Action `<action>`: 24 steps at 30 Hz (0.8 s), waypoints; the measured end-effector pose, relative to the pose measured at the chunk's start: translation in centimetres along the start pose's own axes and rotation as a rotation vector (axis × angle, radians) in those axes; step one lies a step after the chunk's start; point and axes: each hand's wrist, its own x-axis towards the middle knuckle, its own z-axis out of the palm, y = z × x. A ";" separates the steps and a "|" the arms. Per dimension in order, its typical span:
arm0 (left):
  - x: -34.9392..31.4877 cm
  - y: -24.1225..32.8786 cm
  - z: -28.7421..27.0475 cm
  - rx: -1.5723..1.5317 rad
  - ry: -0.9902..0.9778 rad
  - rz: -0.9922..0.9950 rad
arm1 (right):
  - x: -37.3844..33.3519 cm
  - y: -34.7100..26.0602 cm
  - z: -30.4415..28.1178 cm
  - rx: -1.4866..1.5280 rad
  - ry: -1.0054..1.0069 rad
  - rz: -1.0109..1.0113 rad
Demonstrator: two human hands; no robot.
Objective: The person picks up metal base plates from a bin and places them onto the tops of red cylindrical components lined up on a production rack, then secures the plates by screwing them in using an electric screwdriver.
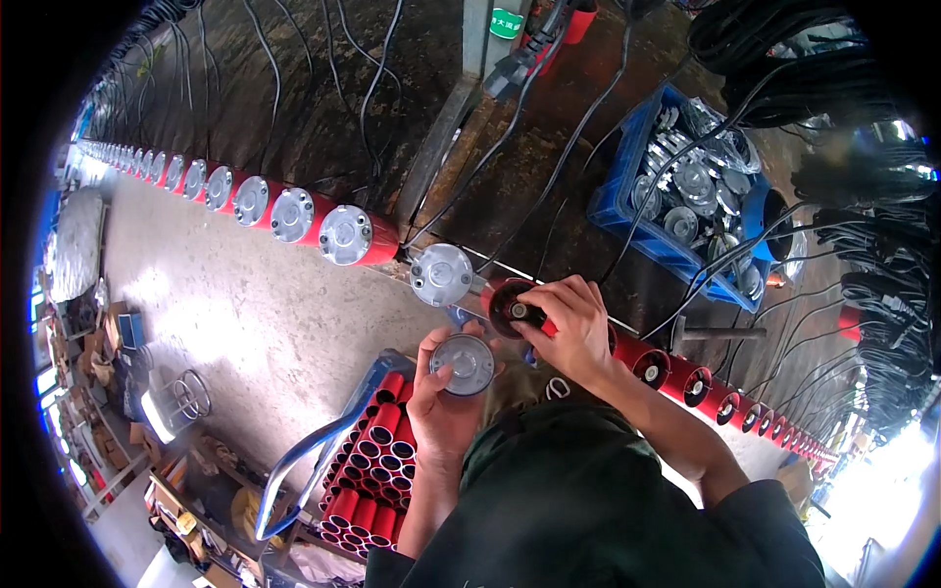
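Observation:
My left hand [438, 402] holds a round silver metal end cap [463, 365], its flat dished face turned up. To the right, my right hand [569, 328] reaches to the open end of a red cylinder [503, 314], which has a dark inside and a small metal centre. Its thumb and fingers are bent together at that opening; what they pinch, if anything, is hidden. Just left of this cylinder, a silver cap [441, 274] covers the end of the neighbouring one. Farther left runs a row of capped red cylinders [346, 235].
Uncapped red cylinders [652, 367] continue along the bench edge to the right. A blue crate [637, 230] of metal caps stands on the dark bench [534, 196], with black cables [588, 122] across it. Below left, a cart with a blue handle [294, 461] carries stacked red tubes [363, 480].

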 end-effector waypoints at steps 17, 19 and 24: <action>0.1 0.0 0.4 0.003 -0.003 -0.006 | 0.2 0.4 0.0 -0.010 -0.017 -0.035; 0.1 0.0 0.5 0.005 0.003 -0.007 | 0.2 0.4 0.0 -0.014 -0.022 -0.033; 0.1 -0.1 0.5 0.002 0.016 -0.008 | 0.4 0.3 -0.3 -0.025 -0.037 -0.030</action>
